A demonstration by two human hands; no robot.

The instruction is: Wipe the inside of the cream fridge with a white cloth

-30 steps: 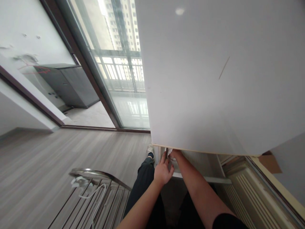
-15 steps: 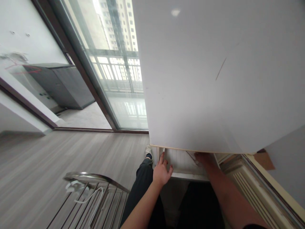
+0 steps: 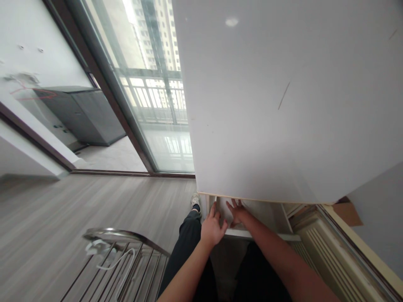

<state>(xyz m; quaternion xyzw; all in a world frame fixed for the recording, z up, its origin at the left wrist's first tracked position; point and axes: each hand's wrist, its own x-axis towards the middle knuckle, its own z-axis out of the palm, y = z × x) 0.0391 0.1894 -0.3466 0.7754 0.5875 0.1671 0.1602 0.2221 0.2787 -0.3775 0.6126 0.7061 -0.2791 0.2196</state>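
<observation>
Floor, head view (only cam): grey planks (image 3: 151, 205) run left of me up to the glass door (image 3: 157, 155), w/ a balcony railing (image 3: 151, 94) and tall bldgs beyond the pane. Past the open doorway at far left stands a dark grey cabinet (image 3: 91, 117); can't see inside it.

Big white panel (image 3: 267, 92) fills the upper right, one thin dark line across it. Just under its near edge, in front of my legs, sits the drawer (image 3: 267, 216), pulled out; its back part is hidden by the panel. What I can make out in it: pale bottom, side wall at the right end, my R hand (image 3: 238, 213) over the mid-left part, fingers spread, thumb apart, palm down. Can't tell if the tips touch the bottom.

L hand (image 3: 213, 228) is at the drawer's left end, index stretched fwd to a pale strip (image 3: 215, 199), thumb well away from the fingers; contact w/ the strip is too small to tell.

Edges: panel rim is close above both hands, so the gap btwn it and the drawer front (image 3: 234, 232) is narrow. Right of the drawer: a cream ribbed piece (image 3: 330, 247) and some brown cardboard (image 3: 348, 213). Lower left: metal rack (image 3: 141, 238) w/ a white cord (image 3: 118, 264) on its bars; open floor btwn it and the door.
</observation>
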